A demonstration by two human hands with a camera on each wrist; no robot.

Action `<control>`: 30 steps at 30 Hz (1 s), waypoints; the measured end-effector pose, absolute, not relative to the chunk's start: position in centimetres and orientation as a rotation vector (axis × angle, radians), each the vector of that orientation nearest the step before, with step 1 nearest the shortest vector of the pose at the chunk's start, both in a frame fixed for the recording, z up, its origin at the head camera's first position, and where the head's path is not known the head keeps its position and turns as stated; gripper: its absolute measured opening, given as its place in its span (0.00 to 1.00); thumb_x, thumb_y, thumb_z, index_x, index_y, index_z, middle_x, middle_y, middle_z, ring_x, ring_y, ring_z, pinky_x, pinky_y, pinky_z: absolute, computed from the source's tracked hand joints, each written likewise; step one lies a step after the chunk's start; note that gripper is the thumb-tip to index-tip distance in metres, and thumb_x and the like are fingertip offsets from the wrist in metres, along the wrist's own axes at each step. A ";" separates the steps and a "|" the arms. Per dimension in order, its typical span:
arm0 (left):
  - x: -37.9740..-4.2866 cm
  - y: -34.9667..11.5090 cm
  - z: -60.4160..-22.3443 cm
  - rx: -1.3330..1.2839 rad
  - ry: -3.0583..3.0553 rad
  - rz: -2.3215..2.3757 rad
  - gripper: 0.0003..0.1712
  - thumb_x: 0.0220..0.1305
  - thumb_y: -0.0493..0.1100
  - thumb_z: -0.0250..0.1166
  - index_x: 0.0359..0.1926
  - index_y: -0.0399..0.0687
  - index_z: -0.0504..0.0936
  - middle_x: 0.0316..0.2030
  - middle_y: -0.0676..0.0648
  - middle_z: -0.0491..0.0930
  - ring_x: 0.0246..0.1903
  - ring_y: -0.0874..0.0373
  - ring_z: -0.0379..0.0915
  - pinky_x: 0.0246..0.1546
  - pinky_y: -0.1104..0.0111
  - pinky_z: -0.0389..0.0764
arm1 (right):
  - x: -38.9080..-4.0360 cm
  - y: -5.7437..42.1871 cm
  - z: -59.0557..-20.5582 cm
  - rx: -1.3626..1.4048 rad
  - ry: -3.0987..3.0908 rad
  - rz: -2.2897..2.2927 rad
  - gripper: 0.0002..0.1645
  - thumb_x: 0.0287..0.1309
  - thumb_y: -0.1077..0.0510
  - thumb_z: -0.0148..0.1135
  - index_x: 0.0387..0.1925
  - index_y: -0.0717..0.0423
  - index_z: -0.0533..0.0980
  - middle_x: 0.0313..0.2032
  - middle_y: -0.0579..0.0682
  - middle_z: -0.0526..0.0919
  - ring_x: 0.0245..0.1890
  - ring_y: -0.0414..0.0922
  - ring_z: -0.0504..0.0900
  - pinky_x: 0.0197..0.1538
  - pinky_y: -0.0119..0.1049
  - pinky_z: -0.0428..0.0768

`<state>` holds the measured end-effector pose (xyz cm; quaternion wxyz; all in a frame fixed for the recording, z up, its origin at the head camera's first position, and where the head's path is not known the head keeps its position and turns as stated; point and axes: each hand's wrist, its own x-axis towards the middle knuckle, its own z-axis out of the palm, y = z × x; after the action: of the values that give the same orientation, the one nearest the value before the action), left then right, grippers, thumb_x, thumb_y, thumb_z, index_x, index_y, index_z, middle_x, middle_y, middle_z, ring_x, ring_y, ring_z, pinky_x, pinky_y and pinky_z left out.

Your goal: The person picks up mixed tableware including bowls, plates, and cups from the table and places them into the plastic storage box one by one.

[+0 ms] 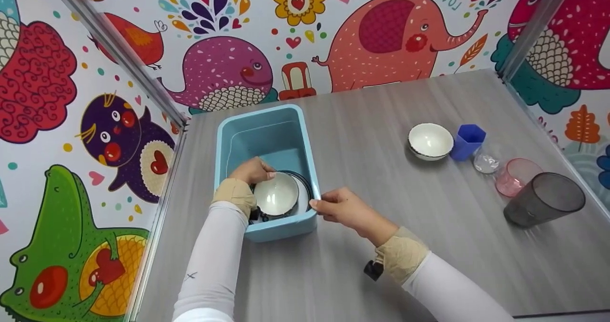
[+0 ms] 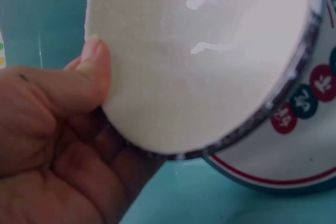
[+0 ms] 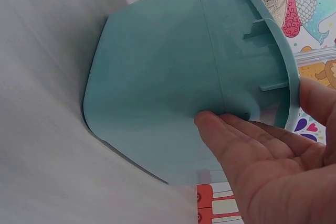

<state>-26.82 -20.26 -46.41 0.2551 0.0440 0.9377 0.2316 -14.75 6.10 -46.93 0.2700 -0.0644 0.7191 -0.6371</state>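
Inside the blue plastic bin (image 1: 263, 111), my left hand (image 1: 251, 170) pinches a white bowl (image 1: 274, 196) by its dark-edged rim. The left wrist view shows the thumb over the inner rim of the bowl (image 2: 199, 66) and the fingers beneath it. Under and beside the bowl, a white plate (image 2: 247, 156) with a red line and coloured dots shows partly; the bowl covers the rest. My right hand (image 1: 350, 211) holds the bin's near right corner. In the right wrist view its thumb is at the rim and its fingers (image 3: 212, 121) touch the bin's outer wall (image 3: 152, 72).
On the right of the grey table (image 1: 362, 136) stand another white bowl (image 1: 430, 141), a blue faceted cup (image 1: 468, 143), a small clear glass (image 1: 486, 162), a pink glass (image 1: 517, 176) and a tall dark tumbler (image 1: 543, 200). Patterned walls (image 1: 295, 41) border the back and sides.
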 end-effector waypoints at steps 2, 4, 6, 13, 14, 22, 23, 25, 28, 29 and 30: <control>-26.8 -20.2 -46.5 0.091 2.527 0.657 0.18 0.73 0.42 0.61 0.59 0.41 0.83 0.57 0.36 0.81 0.58 0.41 0.79 0.58 0.54 0.81 | -14.7 6.1 -46.9 -0.174 1.934 -1.714 0.19 0.68 0.48 0.63 0.46 0.61 0.84 0.36 0.46 0.82 0.48 0.45 0.81 0.63 0.49 0.79; -26.8 -20.1 -46.6 0.073 2.510 0.687 0.18 0.73 0.41 0.61 0.59 0.39 0.82 0.57 0.35 0.82 0.58 0.40 0.79 0.58 0.54 0.81 | -14.8 6.1 -46.9 -0.174 1.929 -1.713 0.20 0.69 0.49 0.63 0.47 0.61 0.84 0.37 0.46 0.82 0.49 0.45 0.81 0.63 0.49 0.78; -26.9 -20.0 -46.7 0.072 2.505 0.694 0.18 0.73 0.40 0.60 0.59 0.38 0.82 0.56 0.34 0.82 0.57 0.40 0.80 0.57 0.54 0.82 | -14.8 6.1 -46.9 -0.173 1.935 -1.709 0.20 0.69 0.49 0.63 0.49 0.62 0.84 0.37 0.45 0.82 0.49 0.45 0.81 0.64 0.50 0.78; -27.0 -20.1 -46.9 0.076 2.463 0.681 0.18 0.73 0.40 0.60 0.59 0.41 0.83 0.54 0.36 0.84 0.48 0.49 0.83 0.51 0.59 0.85 | -14.9 6.2 -46.9 -0.155 1.935 -1.703 0.21 0.69 0.49 0.63 0.50 0.61 0.84 0.38 0.45 0.83 0.50 0.46 0.81 0.64 0.50 0.78; -27.0 -20.1 -46.9 0.078 2.460 0.680 0.18 0.73 0.40 0.60 0.59 0.40 0.83 0.53 0.36 0.84 0.47 0.50 0.83 0.51 0.59 0.85 | -14.9 6.2 -46.9 -0.155 1.934 -1.704 0.21 0.69 0.48 0.63 0.51 0.61 0.84 0.39 0.45 0.83 0.51 0.46 0.81 0.64 0.50 0.78; -27.0 -20.1 -46.6 0.098 2.460 0.631 0.18 0.74 0.42 0.59 0.59 0.41 0.83 0.54 0.37 0.84 0.46 0.51 0.82 0.50 0.60 0.84 | -15.0 6.2 -46.9 -0.160 1.939 -1.713 0.21 0.68 0.48 0.63 0.50 0.61 0.84 0.39 0.45 0.84 0.48 0.43 0.82 0.63 0.50 0.78; -27.0 -20.1 -46.6 0.093 2.457 0.625 0.19 0.74 0.43 0.59 0.60 0.41 0.82 0.54 0.37 0.84 0.47 0.50 0.82 0.51 0.59 0.84 | -15.0 6.2 -46.9 -0.157 1.939 -1.714 0.21 0.68 0.48 0.64 0.51 0.61 0.84 0.39 0.45 0.84 0.48 0.43 0.82 0.63 0.50 0.79; -27.1 -20.2 -46.6 0.082 2.439 0.619 0.21 0.74 0.45 0.59 0.62 0.41 0.81 0.57 0.37 0.83 0.50 0.48 0.82 0.52 0.58 0.84 | -14.9 6.1 -47.0 -0.151 1.937 -1.715 0.22 0.68 0.48 0.64 0.51 0.61 0.84 0.40 0.46 0.84 0.48 0.43 0.82 0.63 0.49 0.79; -27.2 -20.3 -46.6 0.073 2.420 0.625 0.24 0.75 0.47 0.58 0.64 0.40 0.78 0.60 0.37 0.80 0.56 0.44 0.80 0.56 0.55 0.82 | -14.8 6.0 -47.1 -0.155 1.934 -1.722 0.23 0.68 0.48 0.64 0.52 0.63 0.83 0.42 0.47 0.86 0.50 0.43 0.83 0.63 0.50 0.79; -27.2 -20.3 -46.6 0.068 2.420 0.626 0.24 0.75 0.48 0.57 0.65 0.40 0.77 0.61 0.37 0.79 0.58 0.43 0.79 0.58 0.54 0.81 | -14.8 6.0 -47.2 -0.155 1.930 -1.726 0.23 0.68 0.48 0.63 0.53 0.63 0.83 0.43 0.48 0.86 0.51 0.43 0.83 0.63 0.50 0.79; -27.2 -20.3 -46.6 0.067 2.421 0.628 0.25 0.75 0.49 0.57 0.66 0.40 0.77 0.62 0.37 0.78 0.59 0.43 0.77 0.59 0.53 0.80 | -14.8 6.0 -47.2 -0.158 1.926 -1.731 0.24 0.68 0.48 0.63 0.54 0.64 0.82 0.45 0.49 0.86 0.51 0.44 0.83 0.63 0.50 0.78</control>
<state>-27.22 -20.33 -46.59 0.3141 0.0255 0.9186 0.2383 -14.79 5.97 -47.21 0.2703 -0.0588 0.7147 -0.6424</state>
